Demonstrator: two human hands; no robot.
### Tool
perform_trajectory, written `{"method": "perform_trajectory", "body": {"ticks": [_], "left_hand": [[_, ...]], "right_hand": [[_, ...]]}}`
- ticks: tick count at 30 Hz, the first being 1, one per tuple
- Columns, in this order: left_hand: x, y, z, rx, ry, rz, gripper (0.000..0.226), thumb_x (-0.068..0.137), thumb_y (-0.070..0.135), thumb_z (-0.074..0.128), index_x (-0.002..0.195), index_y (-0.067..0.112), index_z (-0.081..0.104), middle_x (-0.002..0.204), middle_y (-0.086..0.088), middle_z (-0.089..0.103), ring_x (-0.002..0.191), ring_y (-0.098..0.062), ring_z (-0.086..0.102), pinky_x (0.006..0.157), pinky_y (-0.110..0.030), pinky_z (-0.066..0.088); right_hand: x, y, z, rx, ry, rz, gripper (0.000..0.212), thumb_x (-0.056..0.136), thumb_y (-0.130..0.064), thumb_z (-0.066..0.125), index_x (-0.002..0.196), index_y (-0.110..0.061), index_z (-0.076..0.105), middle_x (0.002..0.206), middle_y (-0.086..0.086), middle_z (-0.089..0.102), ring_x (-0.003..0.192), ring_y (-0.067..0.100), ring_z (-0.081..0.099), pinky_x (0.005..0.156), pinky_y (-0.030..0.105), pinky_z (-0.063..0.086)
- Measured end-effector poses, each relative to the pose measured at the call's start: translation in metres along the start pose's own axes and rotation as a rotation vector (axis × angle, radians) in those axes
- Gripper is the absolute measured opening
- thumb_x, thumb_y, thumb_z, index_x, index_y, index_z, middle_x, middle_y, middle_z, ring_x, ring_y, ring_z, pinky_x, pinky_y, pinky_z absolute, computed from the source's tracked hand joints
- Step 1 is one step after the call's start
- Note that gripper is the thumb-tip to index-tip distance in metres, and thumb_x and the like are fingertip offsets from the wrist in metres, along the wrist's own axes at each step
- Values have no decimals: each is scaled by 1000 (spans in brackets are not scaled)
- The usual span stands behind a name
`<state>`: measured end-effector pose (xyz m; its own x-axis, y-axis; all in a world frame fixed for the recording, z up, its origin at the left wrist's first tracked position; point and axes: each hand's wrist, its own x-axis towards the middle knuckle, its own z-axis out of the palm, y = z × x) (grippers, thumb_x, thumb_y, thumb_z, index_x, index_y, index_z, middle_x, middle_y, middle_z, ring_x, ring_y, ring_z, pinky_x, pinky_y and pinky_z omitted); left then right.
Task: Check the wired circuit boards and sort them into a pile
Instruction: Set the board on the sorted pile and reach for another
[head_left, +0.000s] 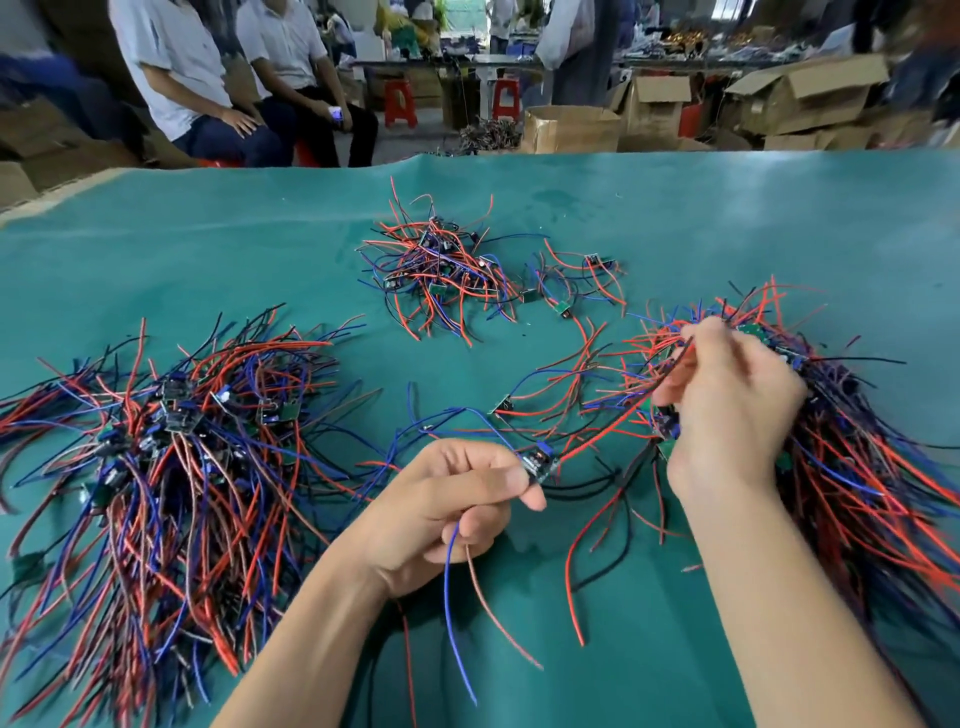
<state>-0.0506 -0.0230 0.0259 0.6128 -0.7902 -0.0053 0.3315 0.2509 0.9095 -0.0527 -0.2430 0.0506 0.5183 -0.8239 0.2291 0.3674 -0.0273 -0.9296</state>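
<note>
My left hand (447, 512) pinches a small wired circuit board (537, 462) between thumb and forefinger, with its blue and red wires hanging from my palm. My right hand (727, 410) grips the red and black wires stretching up from that board, next to the big tangled pile of boards (852, 441) on the right. A larger pile of wired boards (171, 452) with their wires lying roughly parallel is spread at the left. A smaller tangle of boards (441, 270) sits at the centre back.
All of this lies on a green cloth-covered table (182, 249). A few loose boards (582, 280) lie at the back right of centre. Beyond the table edge sit two people (234, 78), red stools and cardboard boxes (571, 130).
</note>
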Motion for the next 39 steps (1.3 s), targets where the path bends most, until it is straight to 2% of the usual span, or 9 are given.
{"method": "perform_trajectory", "body": {"ticks": [3,5,9,11,16,26,31,35,39], "left_hand": [[3,0,-3,-100,107,117,13,88,21,67,85,9,71,51,5,43,39,-1,30,35,-12,24],[6,-1,-4,-97,199,149,16,89,23,62,84,12,72,57,3,47,42,-3,32,37,-11,27],[7,-4,-3,0,297,157,19,85,28,68,84,10,72,59,2,54,43,-5,33,40,-12,27],[7,-5,-4,43,318,142,24,83,32,72,80,9,69,55,2,52,43,-6,32,42,-14,26],[8,-5,-3,105,302,114,23,82,36,69,81,13,73,49,-2,51,40,-8,35,41,-15,26],[4,-1,8,160,39,8,20,93,18,56,84,13,73,57,-7,68,35,-8,52,34,-12,19],[2,2,12,219,-52,-51,20,89,12,54,79,13,72,61,-8,70,39,-11,55,33,-14,24],[2,0,13,295,-79,-61,20,84,16,55,76,17,74,47,0,59,35,-6,43,35,-16,26],[2,-1,12,253,-42,-31,17,70,26,59,58,22,70,47,5,57,37,-2,42,39,-20,20]], "right_hand": [[-1,-10,-1,205,33,122,31,104,-26,49,86,-10,68,56,-3,63,41,12,51,39,21,39],[-10,-13,0,159,-43,188,25,90,-30,58,88,-8,69,59,2,63,42,14,51,39,21,39],[-49,-11,14,-205,-684,134,36,75,-51,72,73,-15,73,65,1,70,55,11,61,47,24,45],[-61,-10,17,-322,-826,24,31,77,-46,77,70,-17,72,63,-3,71,57,6,64,52,18,44],[-58,-12,13,-159,-816,75,17,76,-29,81,69,-16,73,59,4,70,55,13,62,55,21,46],[-27,-12,10,-25,-310,150,15,82,-12,82,72,-13,71,57,-3,63,51,10,52,48,20,42],[-18,-57,24,84,-210,95,19,87,-11,78,71,-11,66,58,1,56,52,14,46,50,24,38],[-36,-112,70,268,-480,148,27,85,-14,79,60,-15,67,55,-1,59,45,10,49,44,21,39],[-87,-125,150,58,-854,143,26,84,-22,81,66,-9,70,53,1,61,42,10,52,40,20,40]]}}
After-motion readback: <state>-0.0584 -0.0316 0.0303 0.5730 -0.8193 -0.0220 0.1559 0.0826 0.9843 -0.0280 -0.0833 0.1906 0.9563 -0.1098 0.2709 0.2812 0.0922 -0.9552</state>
